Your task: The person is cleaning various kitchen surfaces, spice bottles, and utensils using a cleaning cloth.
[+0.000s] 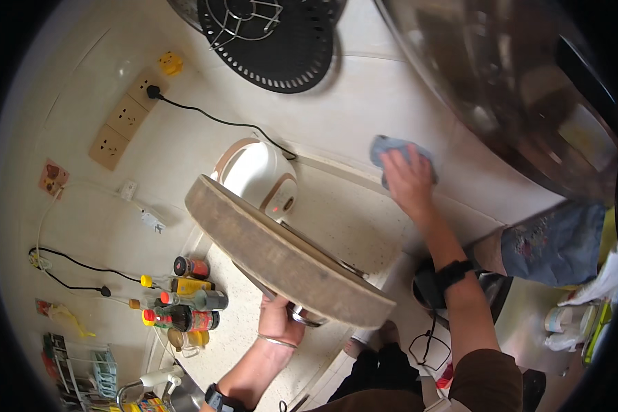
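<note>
My right hand [408, 177] presses a blue-grey cloth [386, 147] against the light wall tiles above the back edge of the counter. My left hand [282, 322] grips the underside of a thick, round wooden chopping board [288, 252], which is tilted on edge above the counter. A metal knife or similar blade and a shiny metal piece show beside the board, partly hidden by it and my fingers; I cannot tell exactly what they are. Behind the board a white rice cooker [260, 175] stands on the speckled counter [340, 211], plugged in by a black cable.
Several sauce bottles [195, 309] and a jar [190, 267] stand at the left of the counter, near the sink tap [159, 378]. Wall sockets [126, 117] are at upper left. A perforated black pan [288, 62] hangs above, and a glossy range hood [504, 92] juts out at upper right.
</note>
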Motion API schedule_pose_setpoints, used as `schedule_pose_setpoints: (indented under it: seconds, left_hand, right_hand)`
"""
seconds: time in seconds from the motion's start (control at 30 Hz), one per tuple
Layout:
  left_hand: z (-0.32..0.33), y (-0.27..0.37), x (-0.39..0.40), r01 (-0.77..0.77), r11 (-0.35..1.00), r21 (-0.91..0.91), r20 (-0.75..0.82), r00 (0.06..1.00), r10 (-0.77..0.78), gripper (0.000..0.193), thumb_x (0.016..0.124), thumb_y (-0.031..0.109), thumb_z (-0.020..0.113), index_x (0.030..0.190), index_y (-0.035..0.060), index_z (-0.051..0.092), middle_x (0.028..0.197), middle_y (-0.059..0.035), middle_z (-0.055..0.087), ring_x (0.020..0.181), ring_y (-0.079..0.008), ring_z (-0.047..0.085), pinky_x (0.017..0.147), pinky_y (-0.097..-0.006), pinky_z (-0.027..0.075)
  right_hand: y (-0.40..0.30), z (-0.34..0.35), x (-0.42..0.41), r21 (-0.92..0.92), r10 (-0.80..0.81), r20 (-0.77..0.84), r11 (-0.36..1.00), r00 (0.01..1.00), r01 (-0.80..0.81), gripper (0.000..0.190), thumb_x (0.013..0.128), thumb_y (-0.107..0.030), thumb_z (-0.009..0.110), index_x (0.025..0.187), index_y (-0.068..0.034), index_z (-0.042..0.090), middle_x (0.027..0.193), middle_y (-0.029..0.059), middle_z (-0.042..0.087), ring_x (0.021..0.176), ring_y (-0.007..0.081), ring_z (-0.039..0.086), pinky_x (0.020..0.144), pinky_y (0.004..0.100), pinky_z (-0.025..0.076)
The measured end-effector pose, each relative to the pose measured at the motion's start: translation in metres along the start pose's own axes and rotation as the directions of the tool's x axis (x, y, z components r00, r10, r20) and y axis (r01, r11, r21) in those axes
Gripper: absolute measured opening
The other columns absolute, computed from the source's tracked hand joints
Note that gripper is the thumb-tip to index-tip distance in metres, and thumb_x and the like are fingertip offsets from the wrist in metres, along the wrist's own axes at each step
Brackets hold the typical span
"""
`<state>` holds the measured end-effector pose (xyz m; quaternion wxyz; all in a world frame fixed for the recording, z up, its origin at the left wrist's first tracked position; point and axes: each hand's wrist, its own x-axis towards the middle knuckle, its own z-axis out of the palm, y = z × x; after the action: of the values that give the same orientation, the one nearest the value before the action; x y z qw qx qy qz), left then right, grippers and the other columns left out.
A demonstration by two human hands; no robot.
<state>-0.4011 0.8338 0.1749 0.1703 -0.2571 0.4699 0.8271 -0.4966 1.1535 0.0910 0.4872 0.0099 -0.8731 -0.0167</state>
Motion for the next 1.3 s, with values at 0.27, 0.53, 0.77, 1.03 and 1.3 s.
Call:
schedule_pose_setpoints:
  seconds: [0.27, 0.53, 0.77, 1.03, 1.3]
  left_hand:
    - [-0.003, 0.005, -0.006, 0.175, 0.979, -0.107, 0.075, 0.983, -0.167, 0.042, 0.084, 0.014, 0.068, 0.122, 0.0094, 0.052, 0.118, -0.0076, 0.06, 0.106, -0.0227, 0.059, 0.088, -0.0413, 0.052]
    - [-0.011, 0.003, -0.003, 0.163, 0.981, -0.108, 0.001, 0.987, -0.164, 0.045, 0.085, 0.015, 0.068, 0.125, 0.0078, 0.049, 0.121, -0.0085, 0.058, 0.11, -0.0233, 0.057, 0.09, -0.0421, 0.05]
    - [-0.008, -0.001, -0.003, 0.141, 0.988, -0.068, -0.029, 0.989, -0.143, 0.043, 0.086, 0.018, 0.067, 0.124, 0.0064, 0.05, 0.12, -0.009, 0.058, 0.109, -0.0239, 0.058, 0.09, -0.0412, 0.05]
    - [-0.015, -0.008, 0.003, 0.128, 0.99, -0.057, 0.056, 0.991, -0.125, 0.034, 0.089, 0.02, 0.062, 0.118, 0.004, 0.055, 0.113, -0.0096, 0.062, 0.101, -0.0224, 0.062, 0.084, -0.0363, 0.054]
    - [-0.011, -0.009, 0.007, 0.158, 0.986, -0.052, 0.062, 0.986, -0.154, 0.033, 0.089, 0.02, 0.062, 0.118, 0.0041, 0.056, 0.113, -0.0096, 0.062, 0.1, -0.0222, 0.062, 0.083, -0.036, 0.054]
  right_hand:
    - [-0.081, 0.133, 0.117, 0.162, -0.404, 0.109, 0.909, 0.908, 0.384, 0.052, 0.079, -0.009, 0.05, 0.129, 0.001, 0.049, 0.137, 0.0107, 0.046, 0.135, 0.0255, 0.034, 0.112, 0.0381, 0.029]
    - [-0.069, 0.165, 0.015, 0.194, -0.483, 0.251, 0.874, 0.839, 0.445, 0.041, 0.083, -0.014, 0.049, 0.121, 0.002, 0.054, 0.132, 0.0134, 0.05, 0.131, 0.0256, 0.038, 0.11, 0.0375, 0.029]
    - [-0.014, 0.054, -0.036, 0.057, -0.312, 0.316, 0.949, 0.896, 0.311, 0.039, 0.078, -0.016, 0.055, 0.116, -0.008, 0.06, 0.119, 0.0047, 0.058, 0.113, 0.0197, 0.051, 0.092, 0.0371, 0.042]
    - [0.02, -0.055, -0.027, -0.033, -0.039, 0.201, 0.998, 0.979, 0.047, 0.036, 0.076, -0.016, 0.061, 0.111, -0.011, 0.064, 0.116, 0.0016, 0.059, 0.108, 0.025, 0.053, 0.087, 0.0392, 0.042]
    - [-0.002, 0.016, 0.056, -0.395, -0.044, -0.242, 0.917, 0.969, -0.057, 0.027, 0.087, -0.017, 0.055, 0.112, -0.017, 0.065, 0.122, 0.0027, 0.058, 0.119, 0.0243, 0.05, 0.094, 0.048, 0.036]
